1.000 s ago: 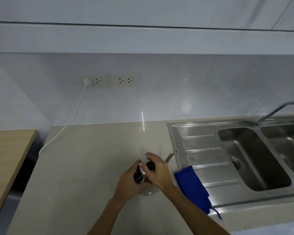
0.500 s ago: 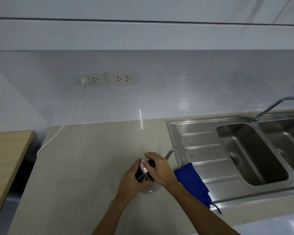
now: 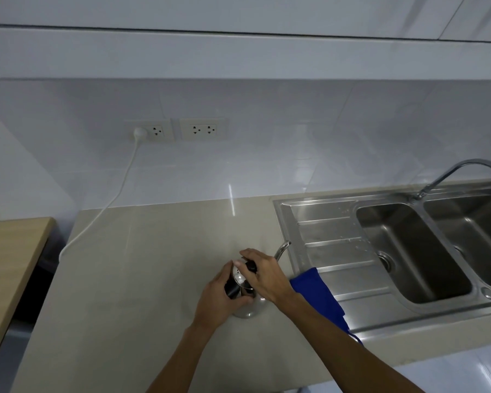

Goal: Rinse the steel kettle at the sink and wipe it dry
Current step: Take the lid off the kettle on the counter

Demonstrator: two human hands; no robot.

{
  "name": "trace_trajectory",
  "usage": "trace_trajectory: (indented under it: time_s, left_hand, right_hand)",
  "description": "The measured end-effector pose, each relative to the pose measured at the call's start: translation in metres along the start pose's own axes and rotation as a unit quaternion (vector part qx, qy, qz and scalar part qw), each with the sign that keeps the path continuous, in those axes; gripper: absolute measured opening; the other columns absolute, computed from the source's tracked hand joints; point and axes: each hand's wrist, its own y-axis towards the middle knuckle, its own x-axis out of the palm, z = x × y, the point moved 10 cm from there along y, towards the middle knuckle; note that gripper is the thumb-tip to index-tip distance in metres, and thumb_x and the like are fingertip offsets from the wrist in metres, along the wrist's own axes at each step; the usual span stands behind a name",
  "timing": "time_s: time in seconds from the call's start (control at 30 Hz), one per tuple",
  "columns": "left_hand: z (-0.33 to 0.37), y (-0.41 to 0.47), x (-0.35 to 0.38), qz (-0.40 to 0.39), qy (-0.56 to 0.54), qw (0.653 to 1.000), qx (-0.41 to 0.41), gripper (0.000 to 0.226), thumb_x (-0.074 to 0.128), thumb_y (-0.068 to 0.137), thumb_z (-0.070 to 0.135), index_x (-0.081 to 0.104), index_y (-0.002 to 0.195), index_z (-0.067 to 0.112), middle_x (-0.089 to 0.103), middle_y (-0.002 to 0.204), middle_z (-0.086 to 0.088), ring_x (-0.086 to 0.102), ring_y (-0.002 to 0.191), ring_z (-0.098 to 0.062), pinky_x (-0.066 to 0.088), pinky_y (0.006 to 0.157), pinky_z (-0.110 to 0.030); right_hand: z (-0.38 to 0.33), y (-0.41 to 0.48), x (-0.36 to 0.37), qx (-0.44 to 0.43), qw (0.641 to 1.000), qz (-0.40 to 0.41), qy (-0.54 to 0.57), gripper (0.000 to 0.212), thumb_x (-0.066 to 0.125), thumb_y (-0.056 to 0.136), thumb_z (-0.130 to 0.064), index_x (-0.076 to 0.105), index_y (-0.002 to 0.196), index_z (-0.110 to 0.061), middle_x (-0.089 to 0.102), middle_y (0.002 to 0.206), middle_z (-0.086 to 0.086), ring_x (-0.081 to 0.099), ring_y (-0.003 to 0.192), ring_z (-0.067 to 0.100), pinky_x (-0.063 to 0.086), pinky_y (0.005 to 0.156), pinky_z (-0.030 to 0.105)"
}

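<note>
A small steel kettle (image 3: 251,307) stands on the beige counter (image 3: 142,265), its thin spout (image 3: 282,248) pointing toward the sink. My left hand (image 3: 221,302) is wrapped around its black handle. My right hand (image 3: 267,276) reaches over the top with fingers closed on the black lid knob. The lid looks tilted up, showing shiny steel between my hands. Most of the kettle's body is hidden under my hands. A folded blue cloth (image 3: 321,296) lies just right of the kettle, across the front of the sink's drainboard (image 3: 329,231).
A steel double-bowl sink (image 3: 408,251) with a curved tap (image 3: 465,171) fills the right side. A white cable (image 3: 116,194) runs from a wall socket (image 3: 150,131) down the counter's left edge. A wooden surface (image 3: 9,256) lies at far left, across a dark gap.
My hands stay on the kettle; the lid appears slightly more lifted, showing more steel. The view has shifted a little, so everything sits slightly higher and left in the frame.
</note>
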Motion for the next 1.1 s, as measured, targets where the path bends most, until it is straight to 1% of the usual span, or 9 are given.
trace_trajectory:
  time_s: [0.17,0.4,0.57,0.63,0.7,0.83,0.93,1.0,1.1]
  left_hand:
    - [0.004,-0.002,-0.001,0.002,-0.001,1.0,-0.002,0.078,0.09,0.065,0.038,0.053,0.134,0.036,0.07,0.113,0.02,0.068,0.102,-0.001,0.058,0.087,-0.026]
    - [-0.001,-0.002,0.0,-0.001,0.005,1.0,-0.013,0.081,0.089,0.064,0.041,0.053,0.136,0.032,0.07,0.113,0.018,0.068,0.101,-0.001,0.058,0.087,-0.026]
    - [0.004,-0.003,-0.002,0.001,0.004,1.0,-0.015,0.08,0.086,0.062,0.041,0.051,0.135,0.041,0.071,0.107,0.022,0.066,0.095,0.005,0.052,0.077,-0.011]
    - [0.006,-0.004,-0.001,0.0,0.008,1.0,-0.012,0.079,0.086,0.064,0.039,0.051,0.134,0.042,0.071,0.107,0.021,0.066,0.095,0.005,0.05,0.078,-0.01]
    - [0.006,-0.004,-0.001,0.002,0.008,1.0,-0.008,0.08,0.088,0.065,0.034,0.049,0.133,0.048,0.07,0.11,0.023,0.066,0.099,0.006,0.051,0.082,-0.011]
    - [0.007,-0.004,-0.002,0.004,0.006,1.0,-0.003,0.079,0.088,0.065,0.033,0.046,0.126,0.061,0.069,0.112,0.025,0.067,0.101,0.001,0.055,0.086,-0.021]
    - [0.003,-0.004,-0.002,0.007,0.002,1.0,-0.008,0.08,0.09,0.063,0.037,0.046,0.125,0.062,0.069,0.113,0.026,0.066,0.102,0.003,0.055,0.089,-0.022]
    - [0.0,-0.004,-0.001,0.005,0.006,1.0,-0.014,0.081,0.09,0.06,0.042,0.049,0.129,0.055,0.069,0.115,0.024,0.066,0.103,0.003,0.056,0.091,-0.026]
    - [-0.005,-0.003,0.0,0.002,0.014,1.0,-0.02,0.089,0.09,0.059,0.048,0.049,0.137,0.042,0.069,0.118,0.02,0.066,0.106,0.001,0.056,0.095,-0.031]
  right_hand:
    - [-0.004,0.0,0.001,-0.006,0.999,0.004,-0.036,0.079,0.035,0.097,-0.068,0.063,0.128,-0.001,0.069,0.124,0.011,0.065,0.11,0.022,0.049,0.099,0.022]
    - [-0.007,0.0,0.002,-0.01,0.999,-0.022,-0.032,0.084,0.034,0.093,-0.071,0.061,0.13,-0.001,0.069,0.121,0.012,0.065,0.106,0.023,0.051,0.094,0.026]
    - [-0.005,0.001,-0.004,-0.004,1.0,-0.02,-0.013,0.075,0.044,0.094,-0.063,0.06,0.133,-0.001,0.068,0.128,0.015,0.066,0.112,0.021,0.045,0.097,0.015]
    - [-0.007,0.0,-0.005,-0.013,1.0,-0.02,-0.019,0.075,0.044,0.094,-0.064,0.06,0.133,-0.001,0.068,0.127,0.014,0.067,0.111,0.021,0.048,0.097,0.018]
    - [-0.009,-0.002,-0.01,-0.011,1.0,-0.007,-0.016,0.074,0.045,0.095,-0.064,0.062,0.13,-0.002,0.07,0.123,0.013,0.068,0.107,0.021,0.052,0.094,0.022]
    - [-0.008,-0.019,-0.029,-0.013,0.999,0.04,-0.015,0.074,0.046,0.093,-0.065,0.065,0.128,-0.003,0.069,0.126,0.011,0.066,0.113,0.019,0.046,0.101,0.016]
    - [0.009,-0.046,-0.039,0.001,0.998,0.061,-0.012,0.062,0.051,0.096,-0.059,0.066,0.127,-0.007,0.07,0.124,0.006,0.066,0.111,0.014,0.053,0.098,0.025]
    - [0.026,-0.069,-0.041,0.022,0.997,0.069,-0.022,0.06,0.051,0.097,-0.059,0.065,0.128,-0.011,0.069,0.128,0.004,0.065,0.113,0.012,0.054,0.097,0.025]
    - [0.052,-0.105,-0.038,0.06,0.994,0.078,-0.047,0.067,0.043,0.096,-0.067,0.064,0.129,-0.012,0.068,0.128,0.003,0.065,0.112,0.011,0.043,0.095,0.009]
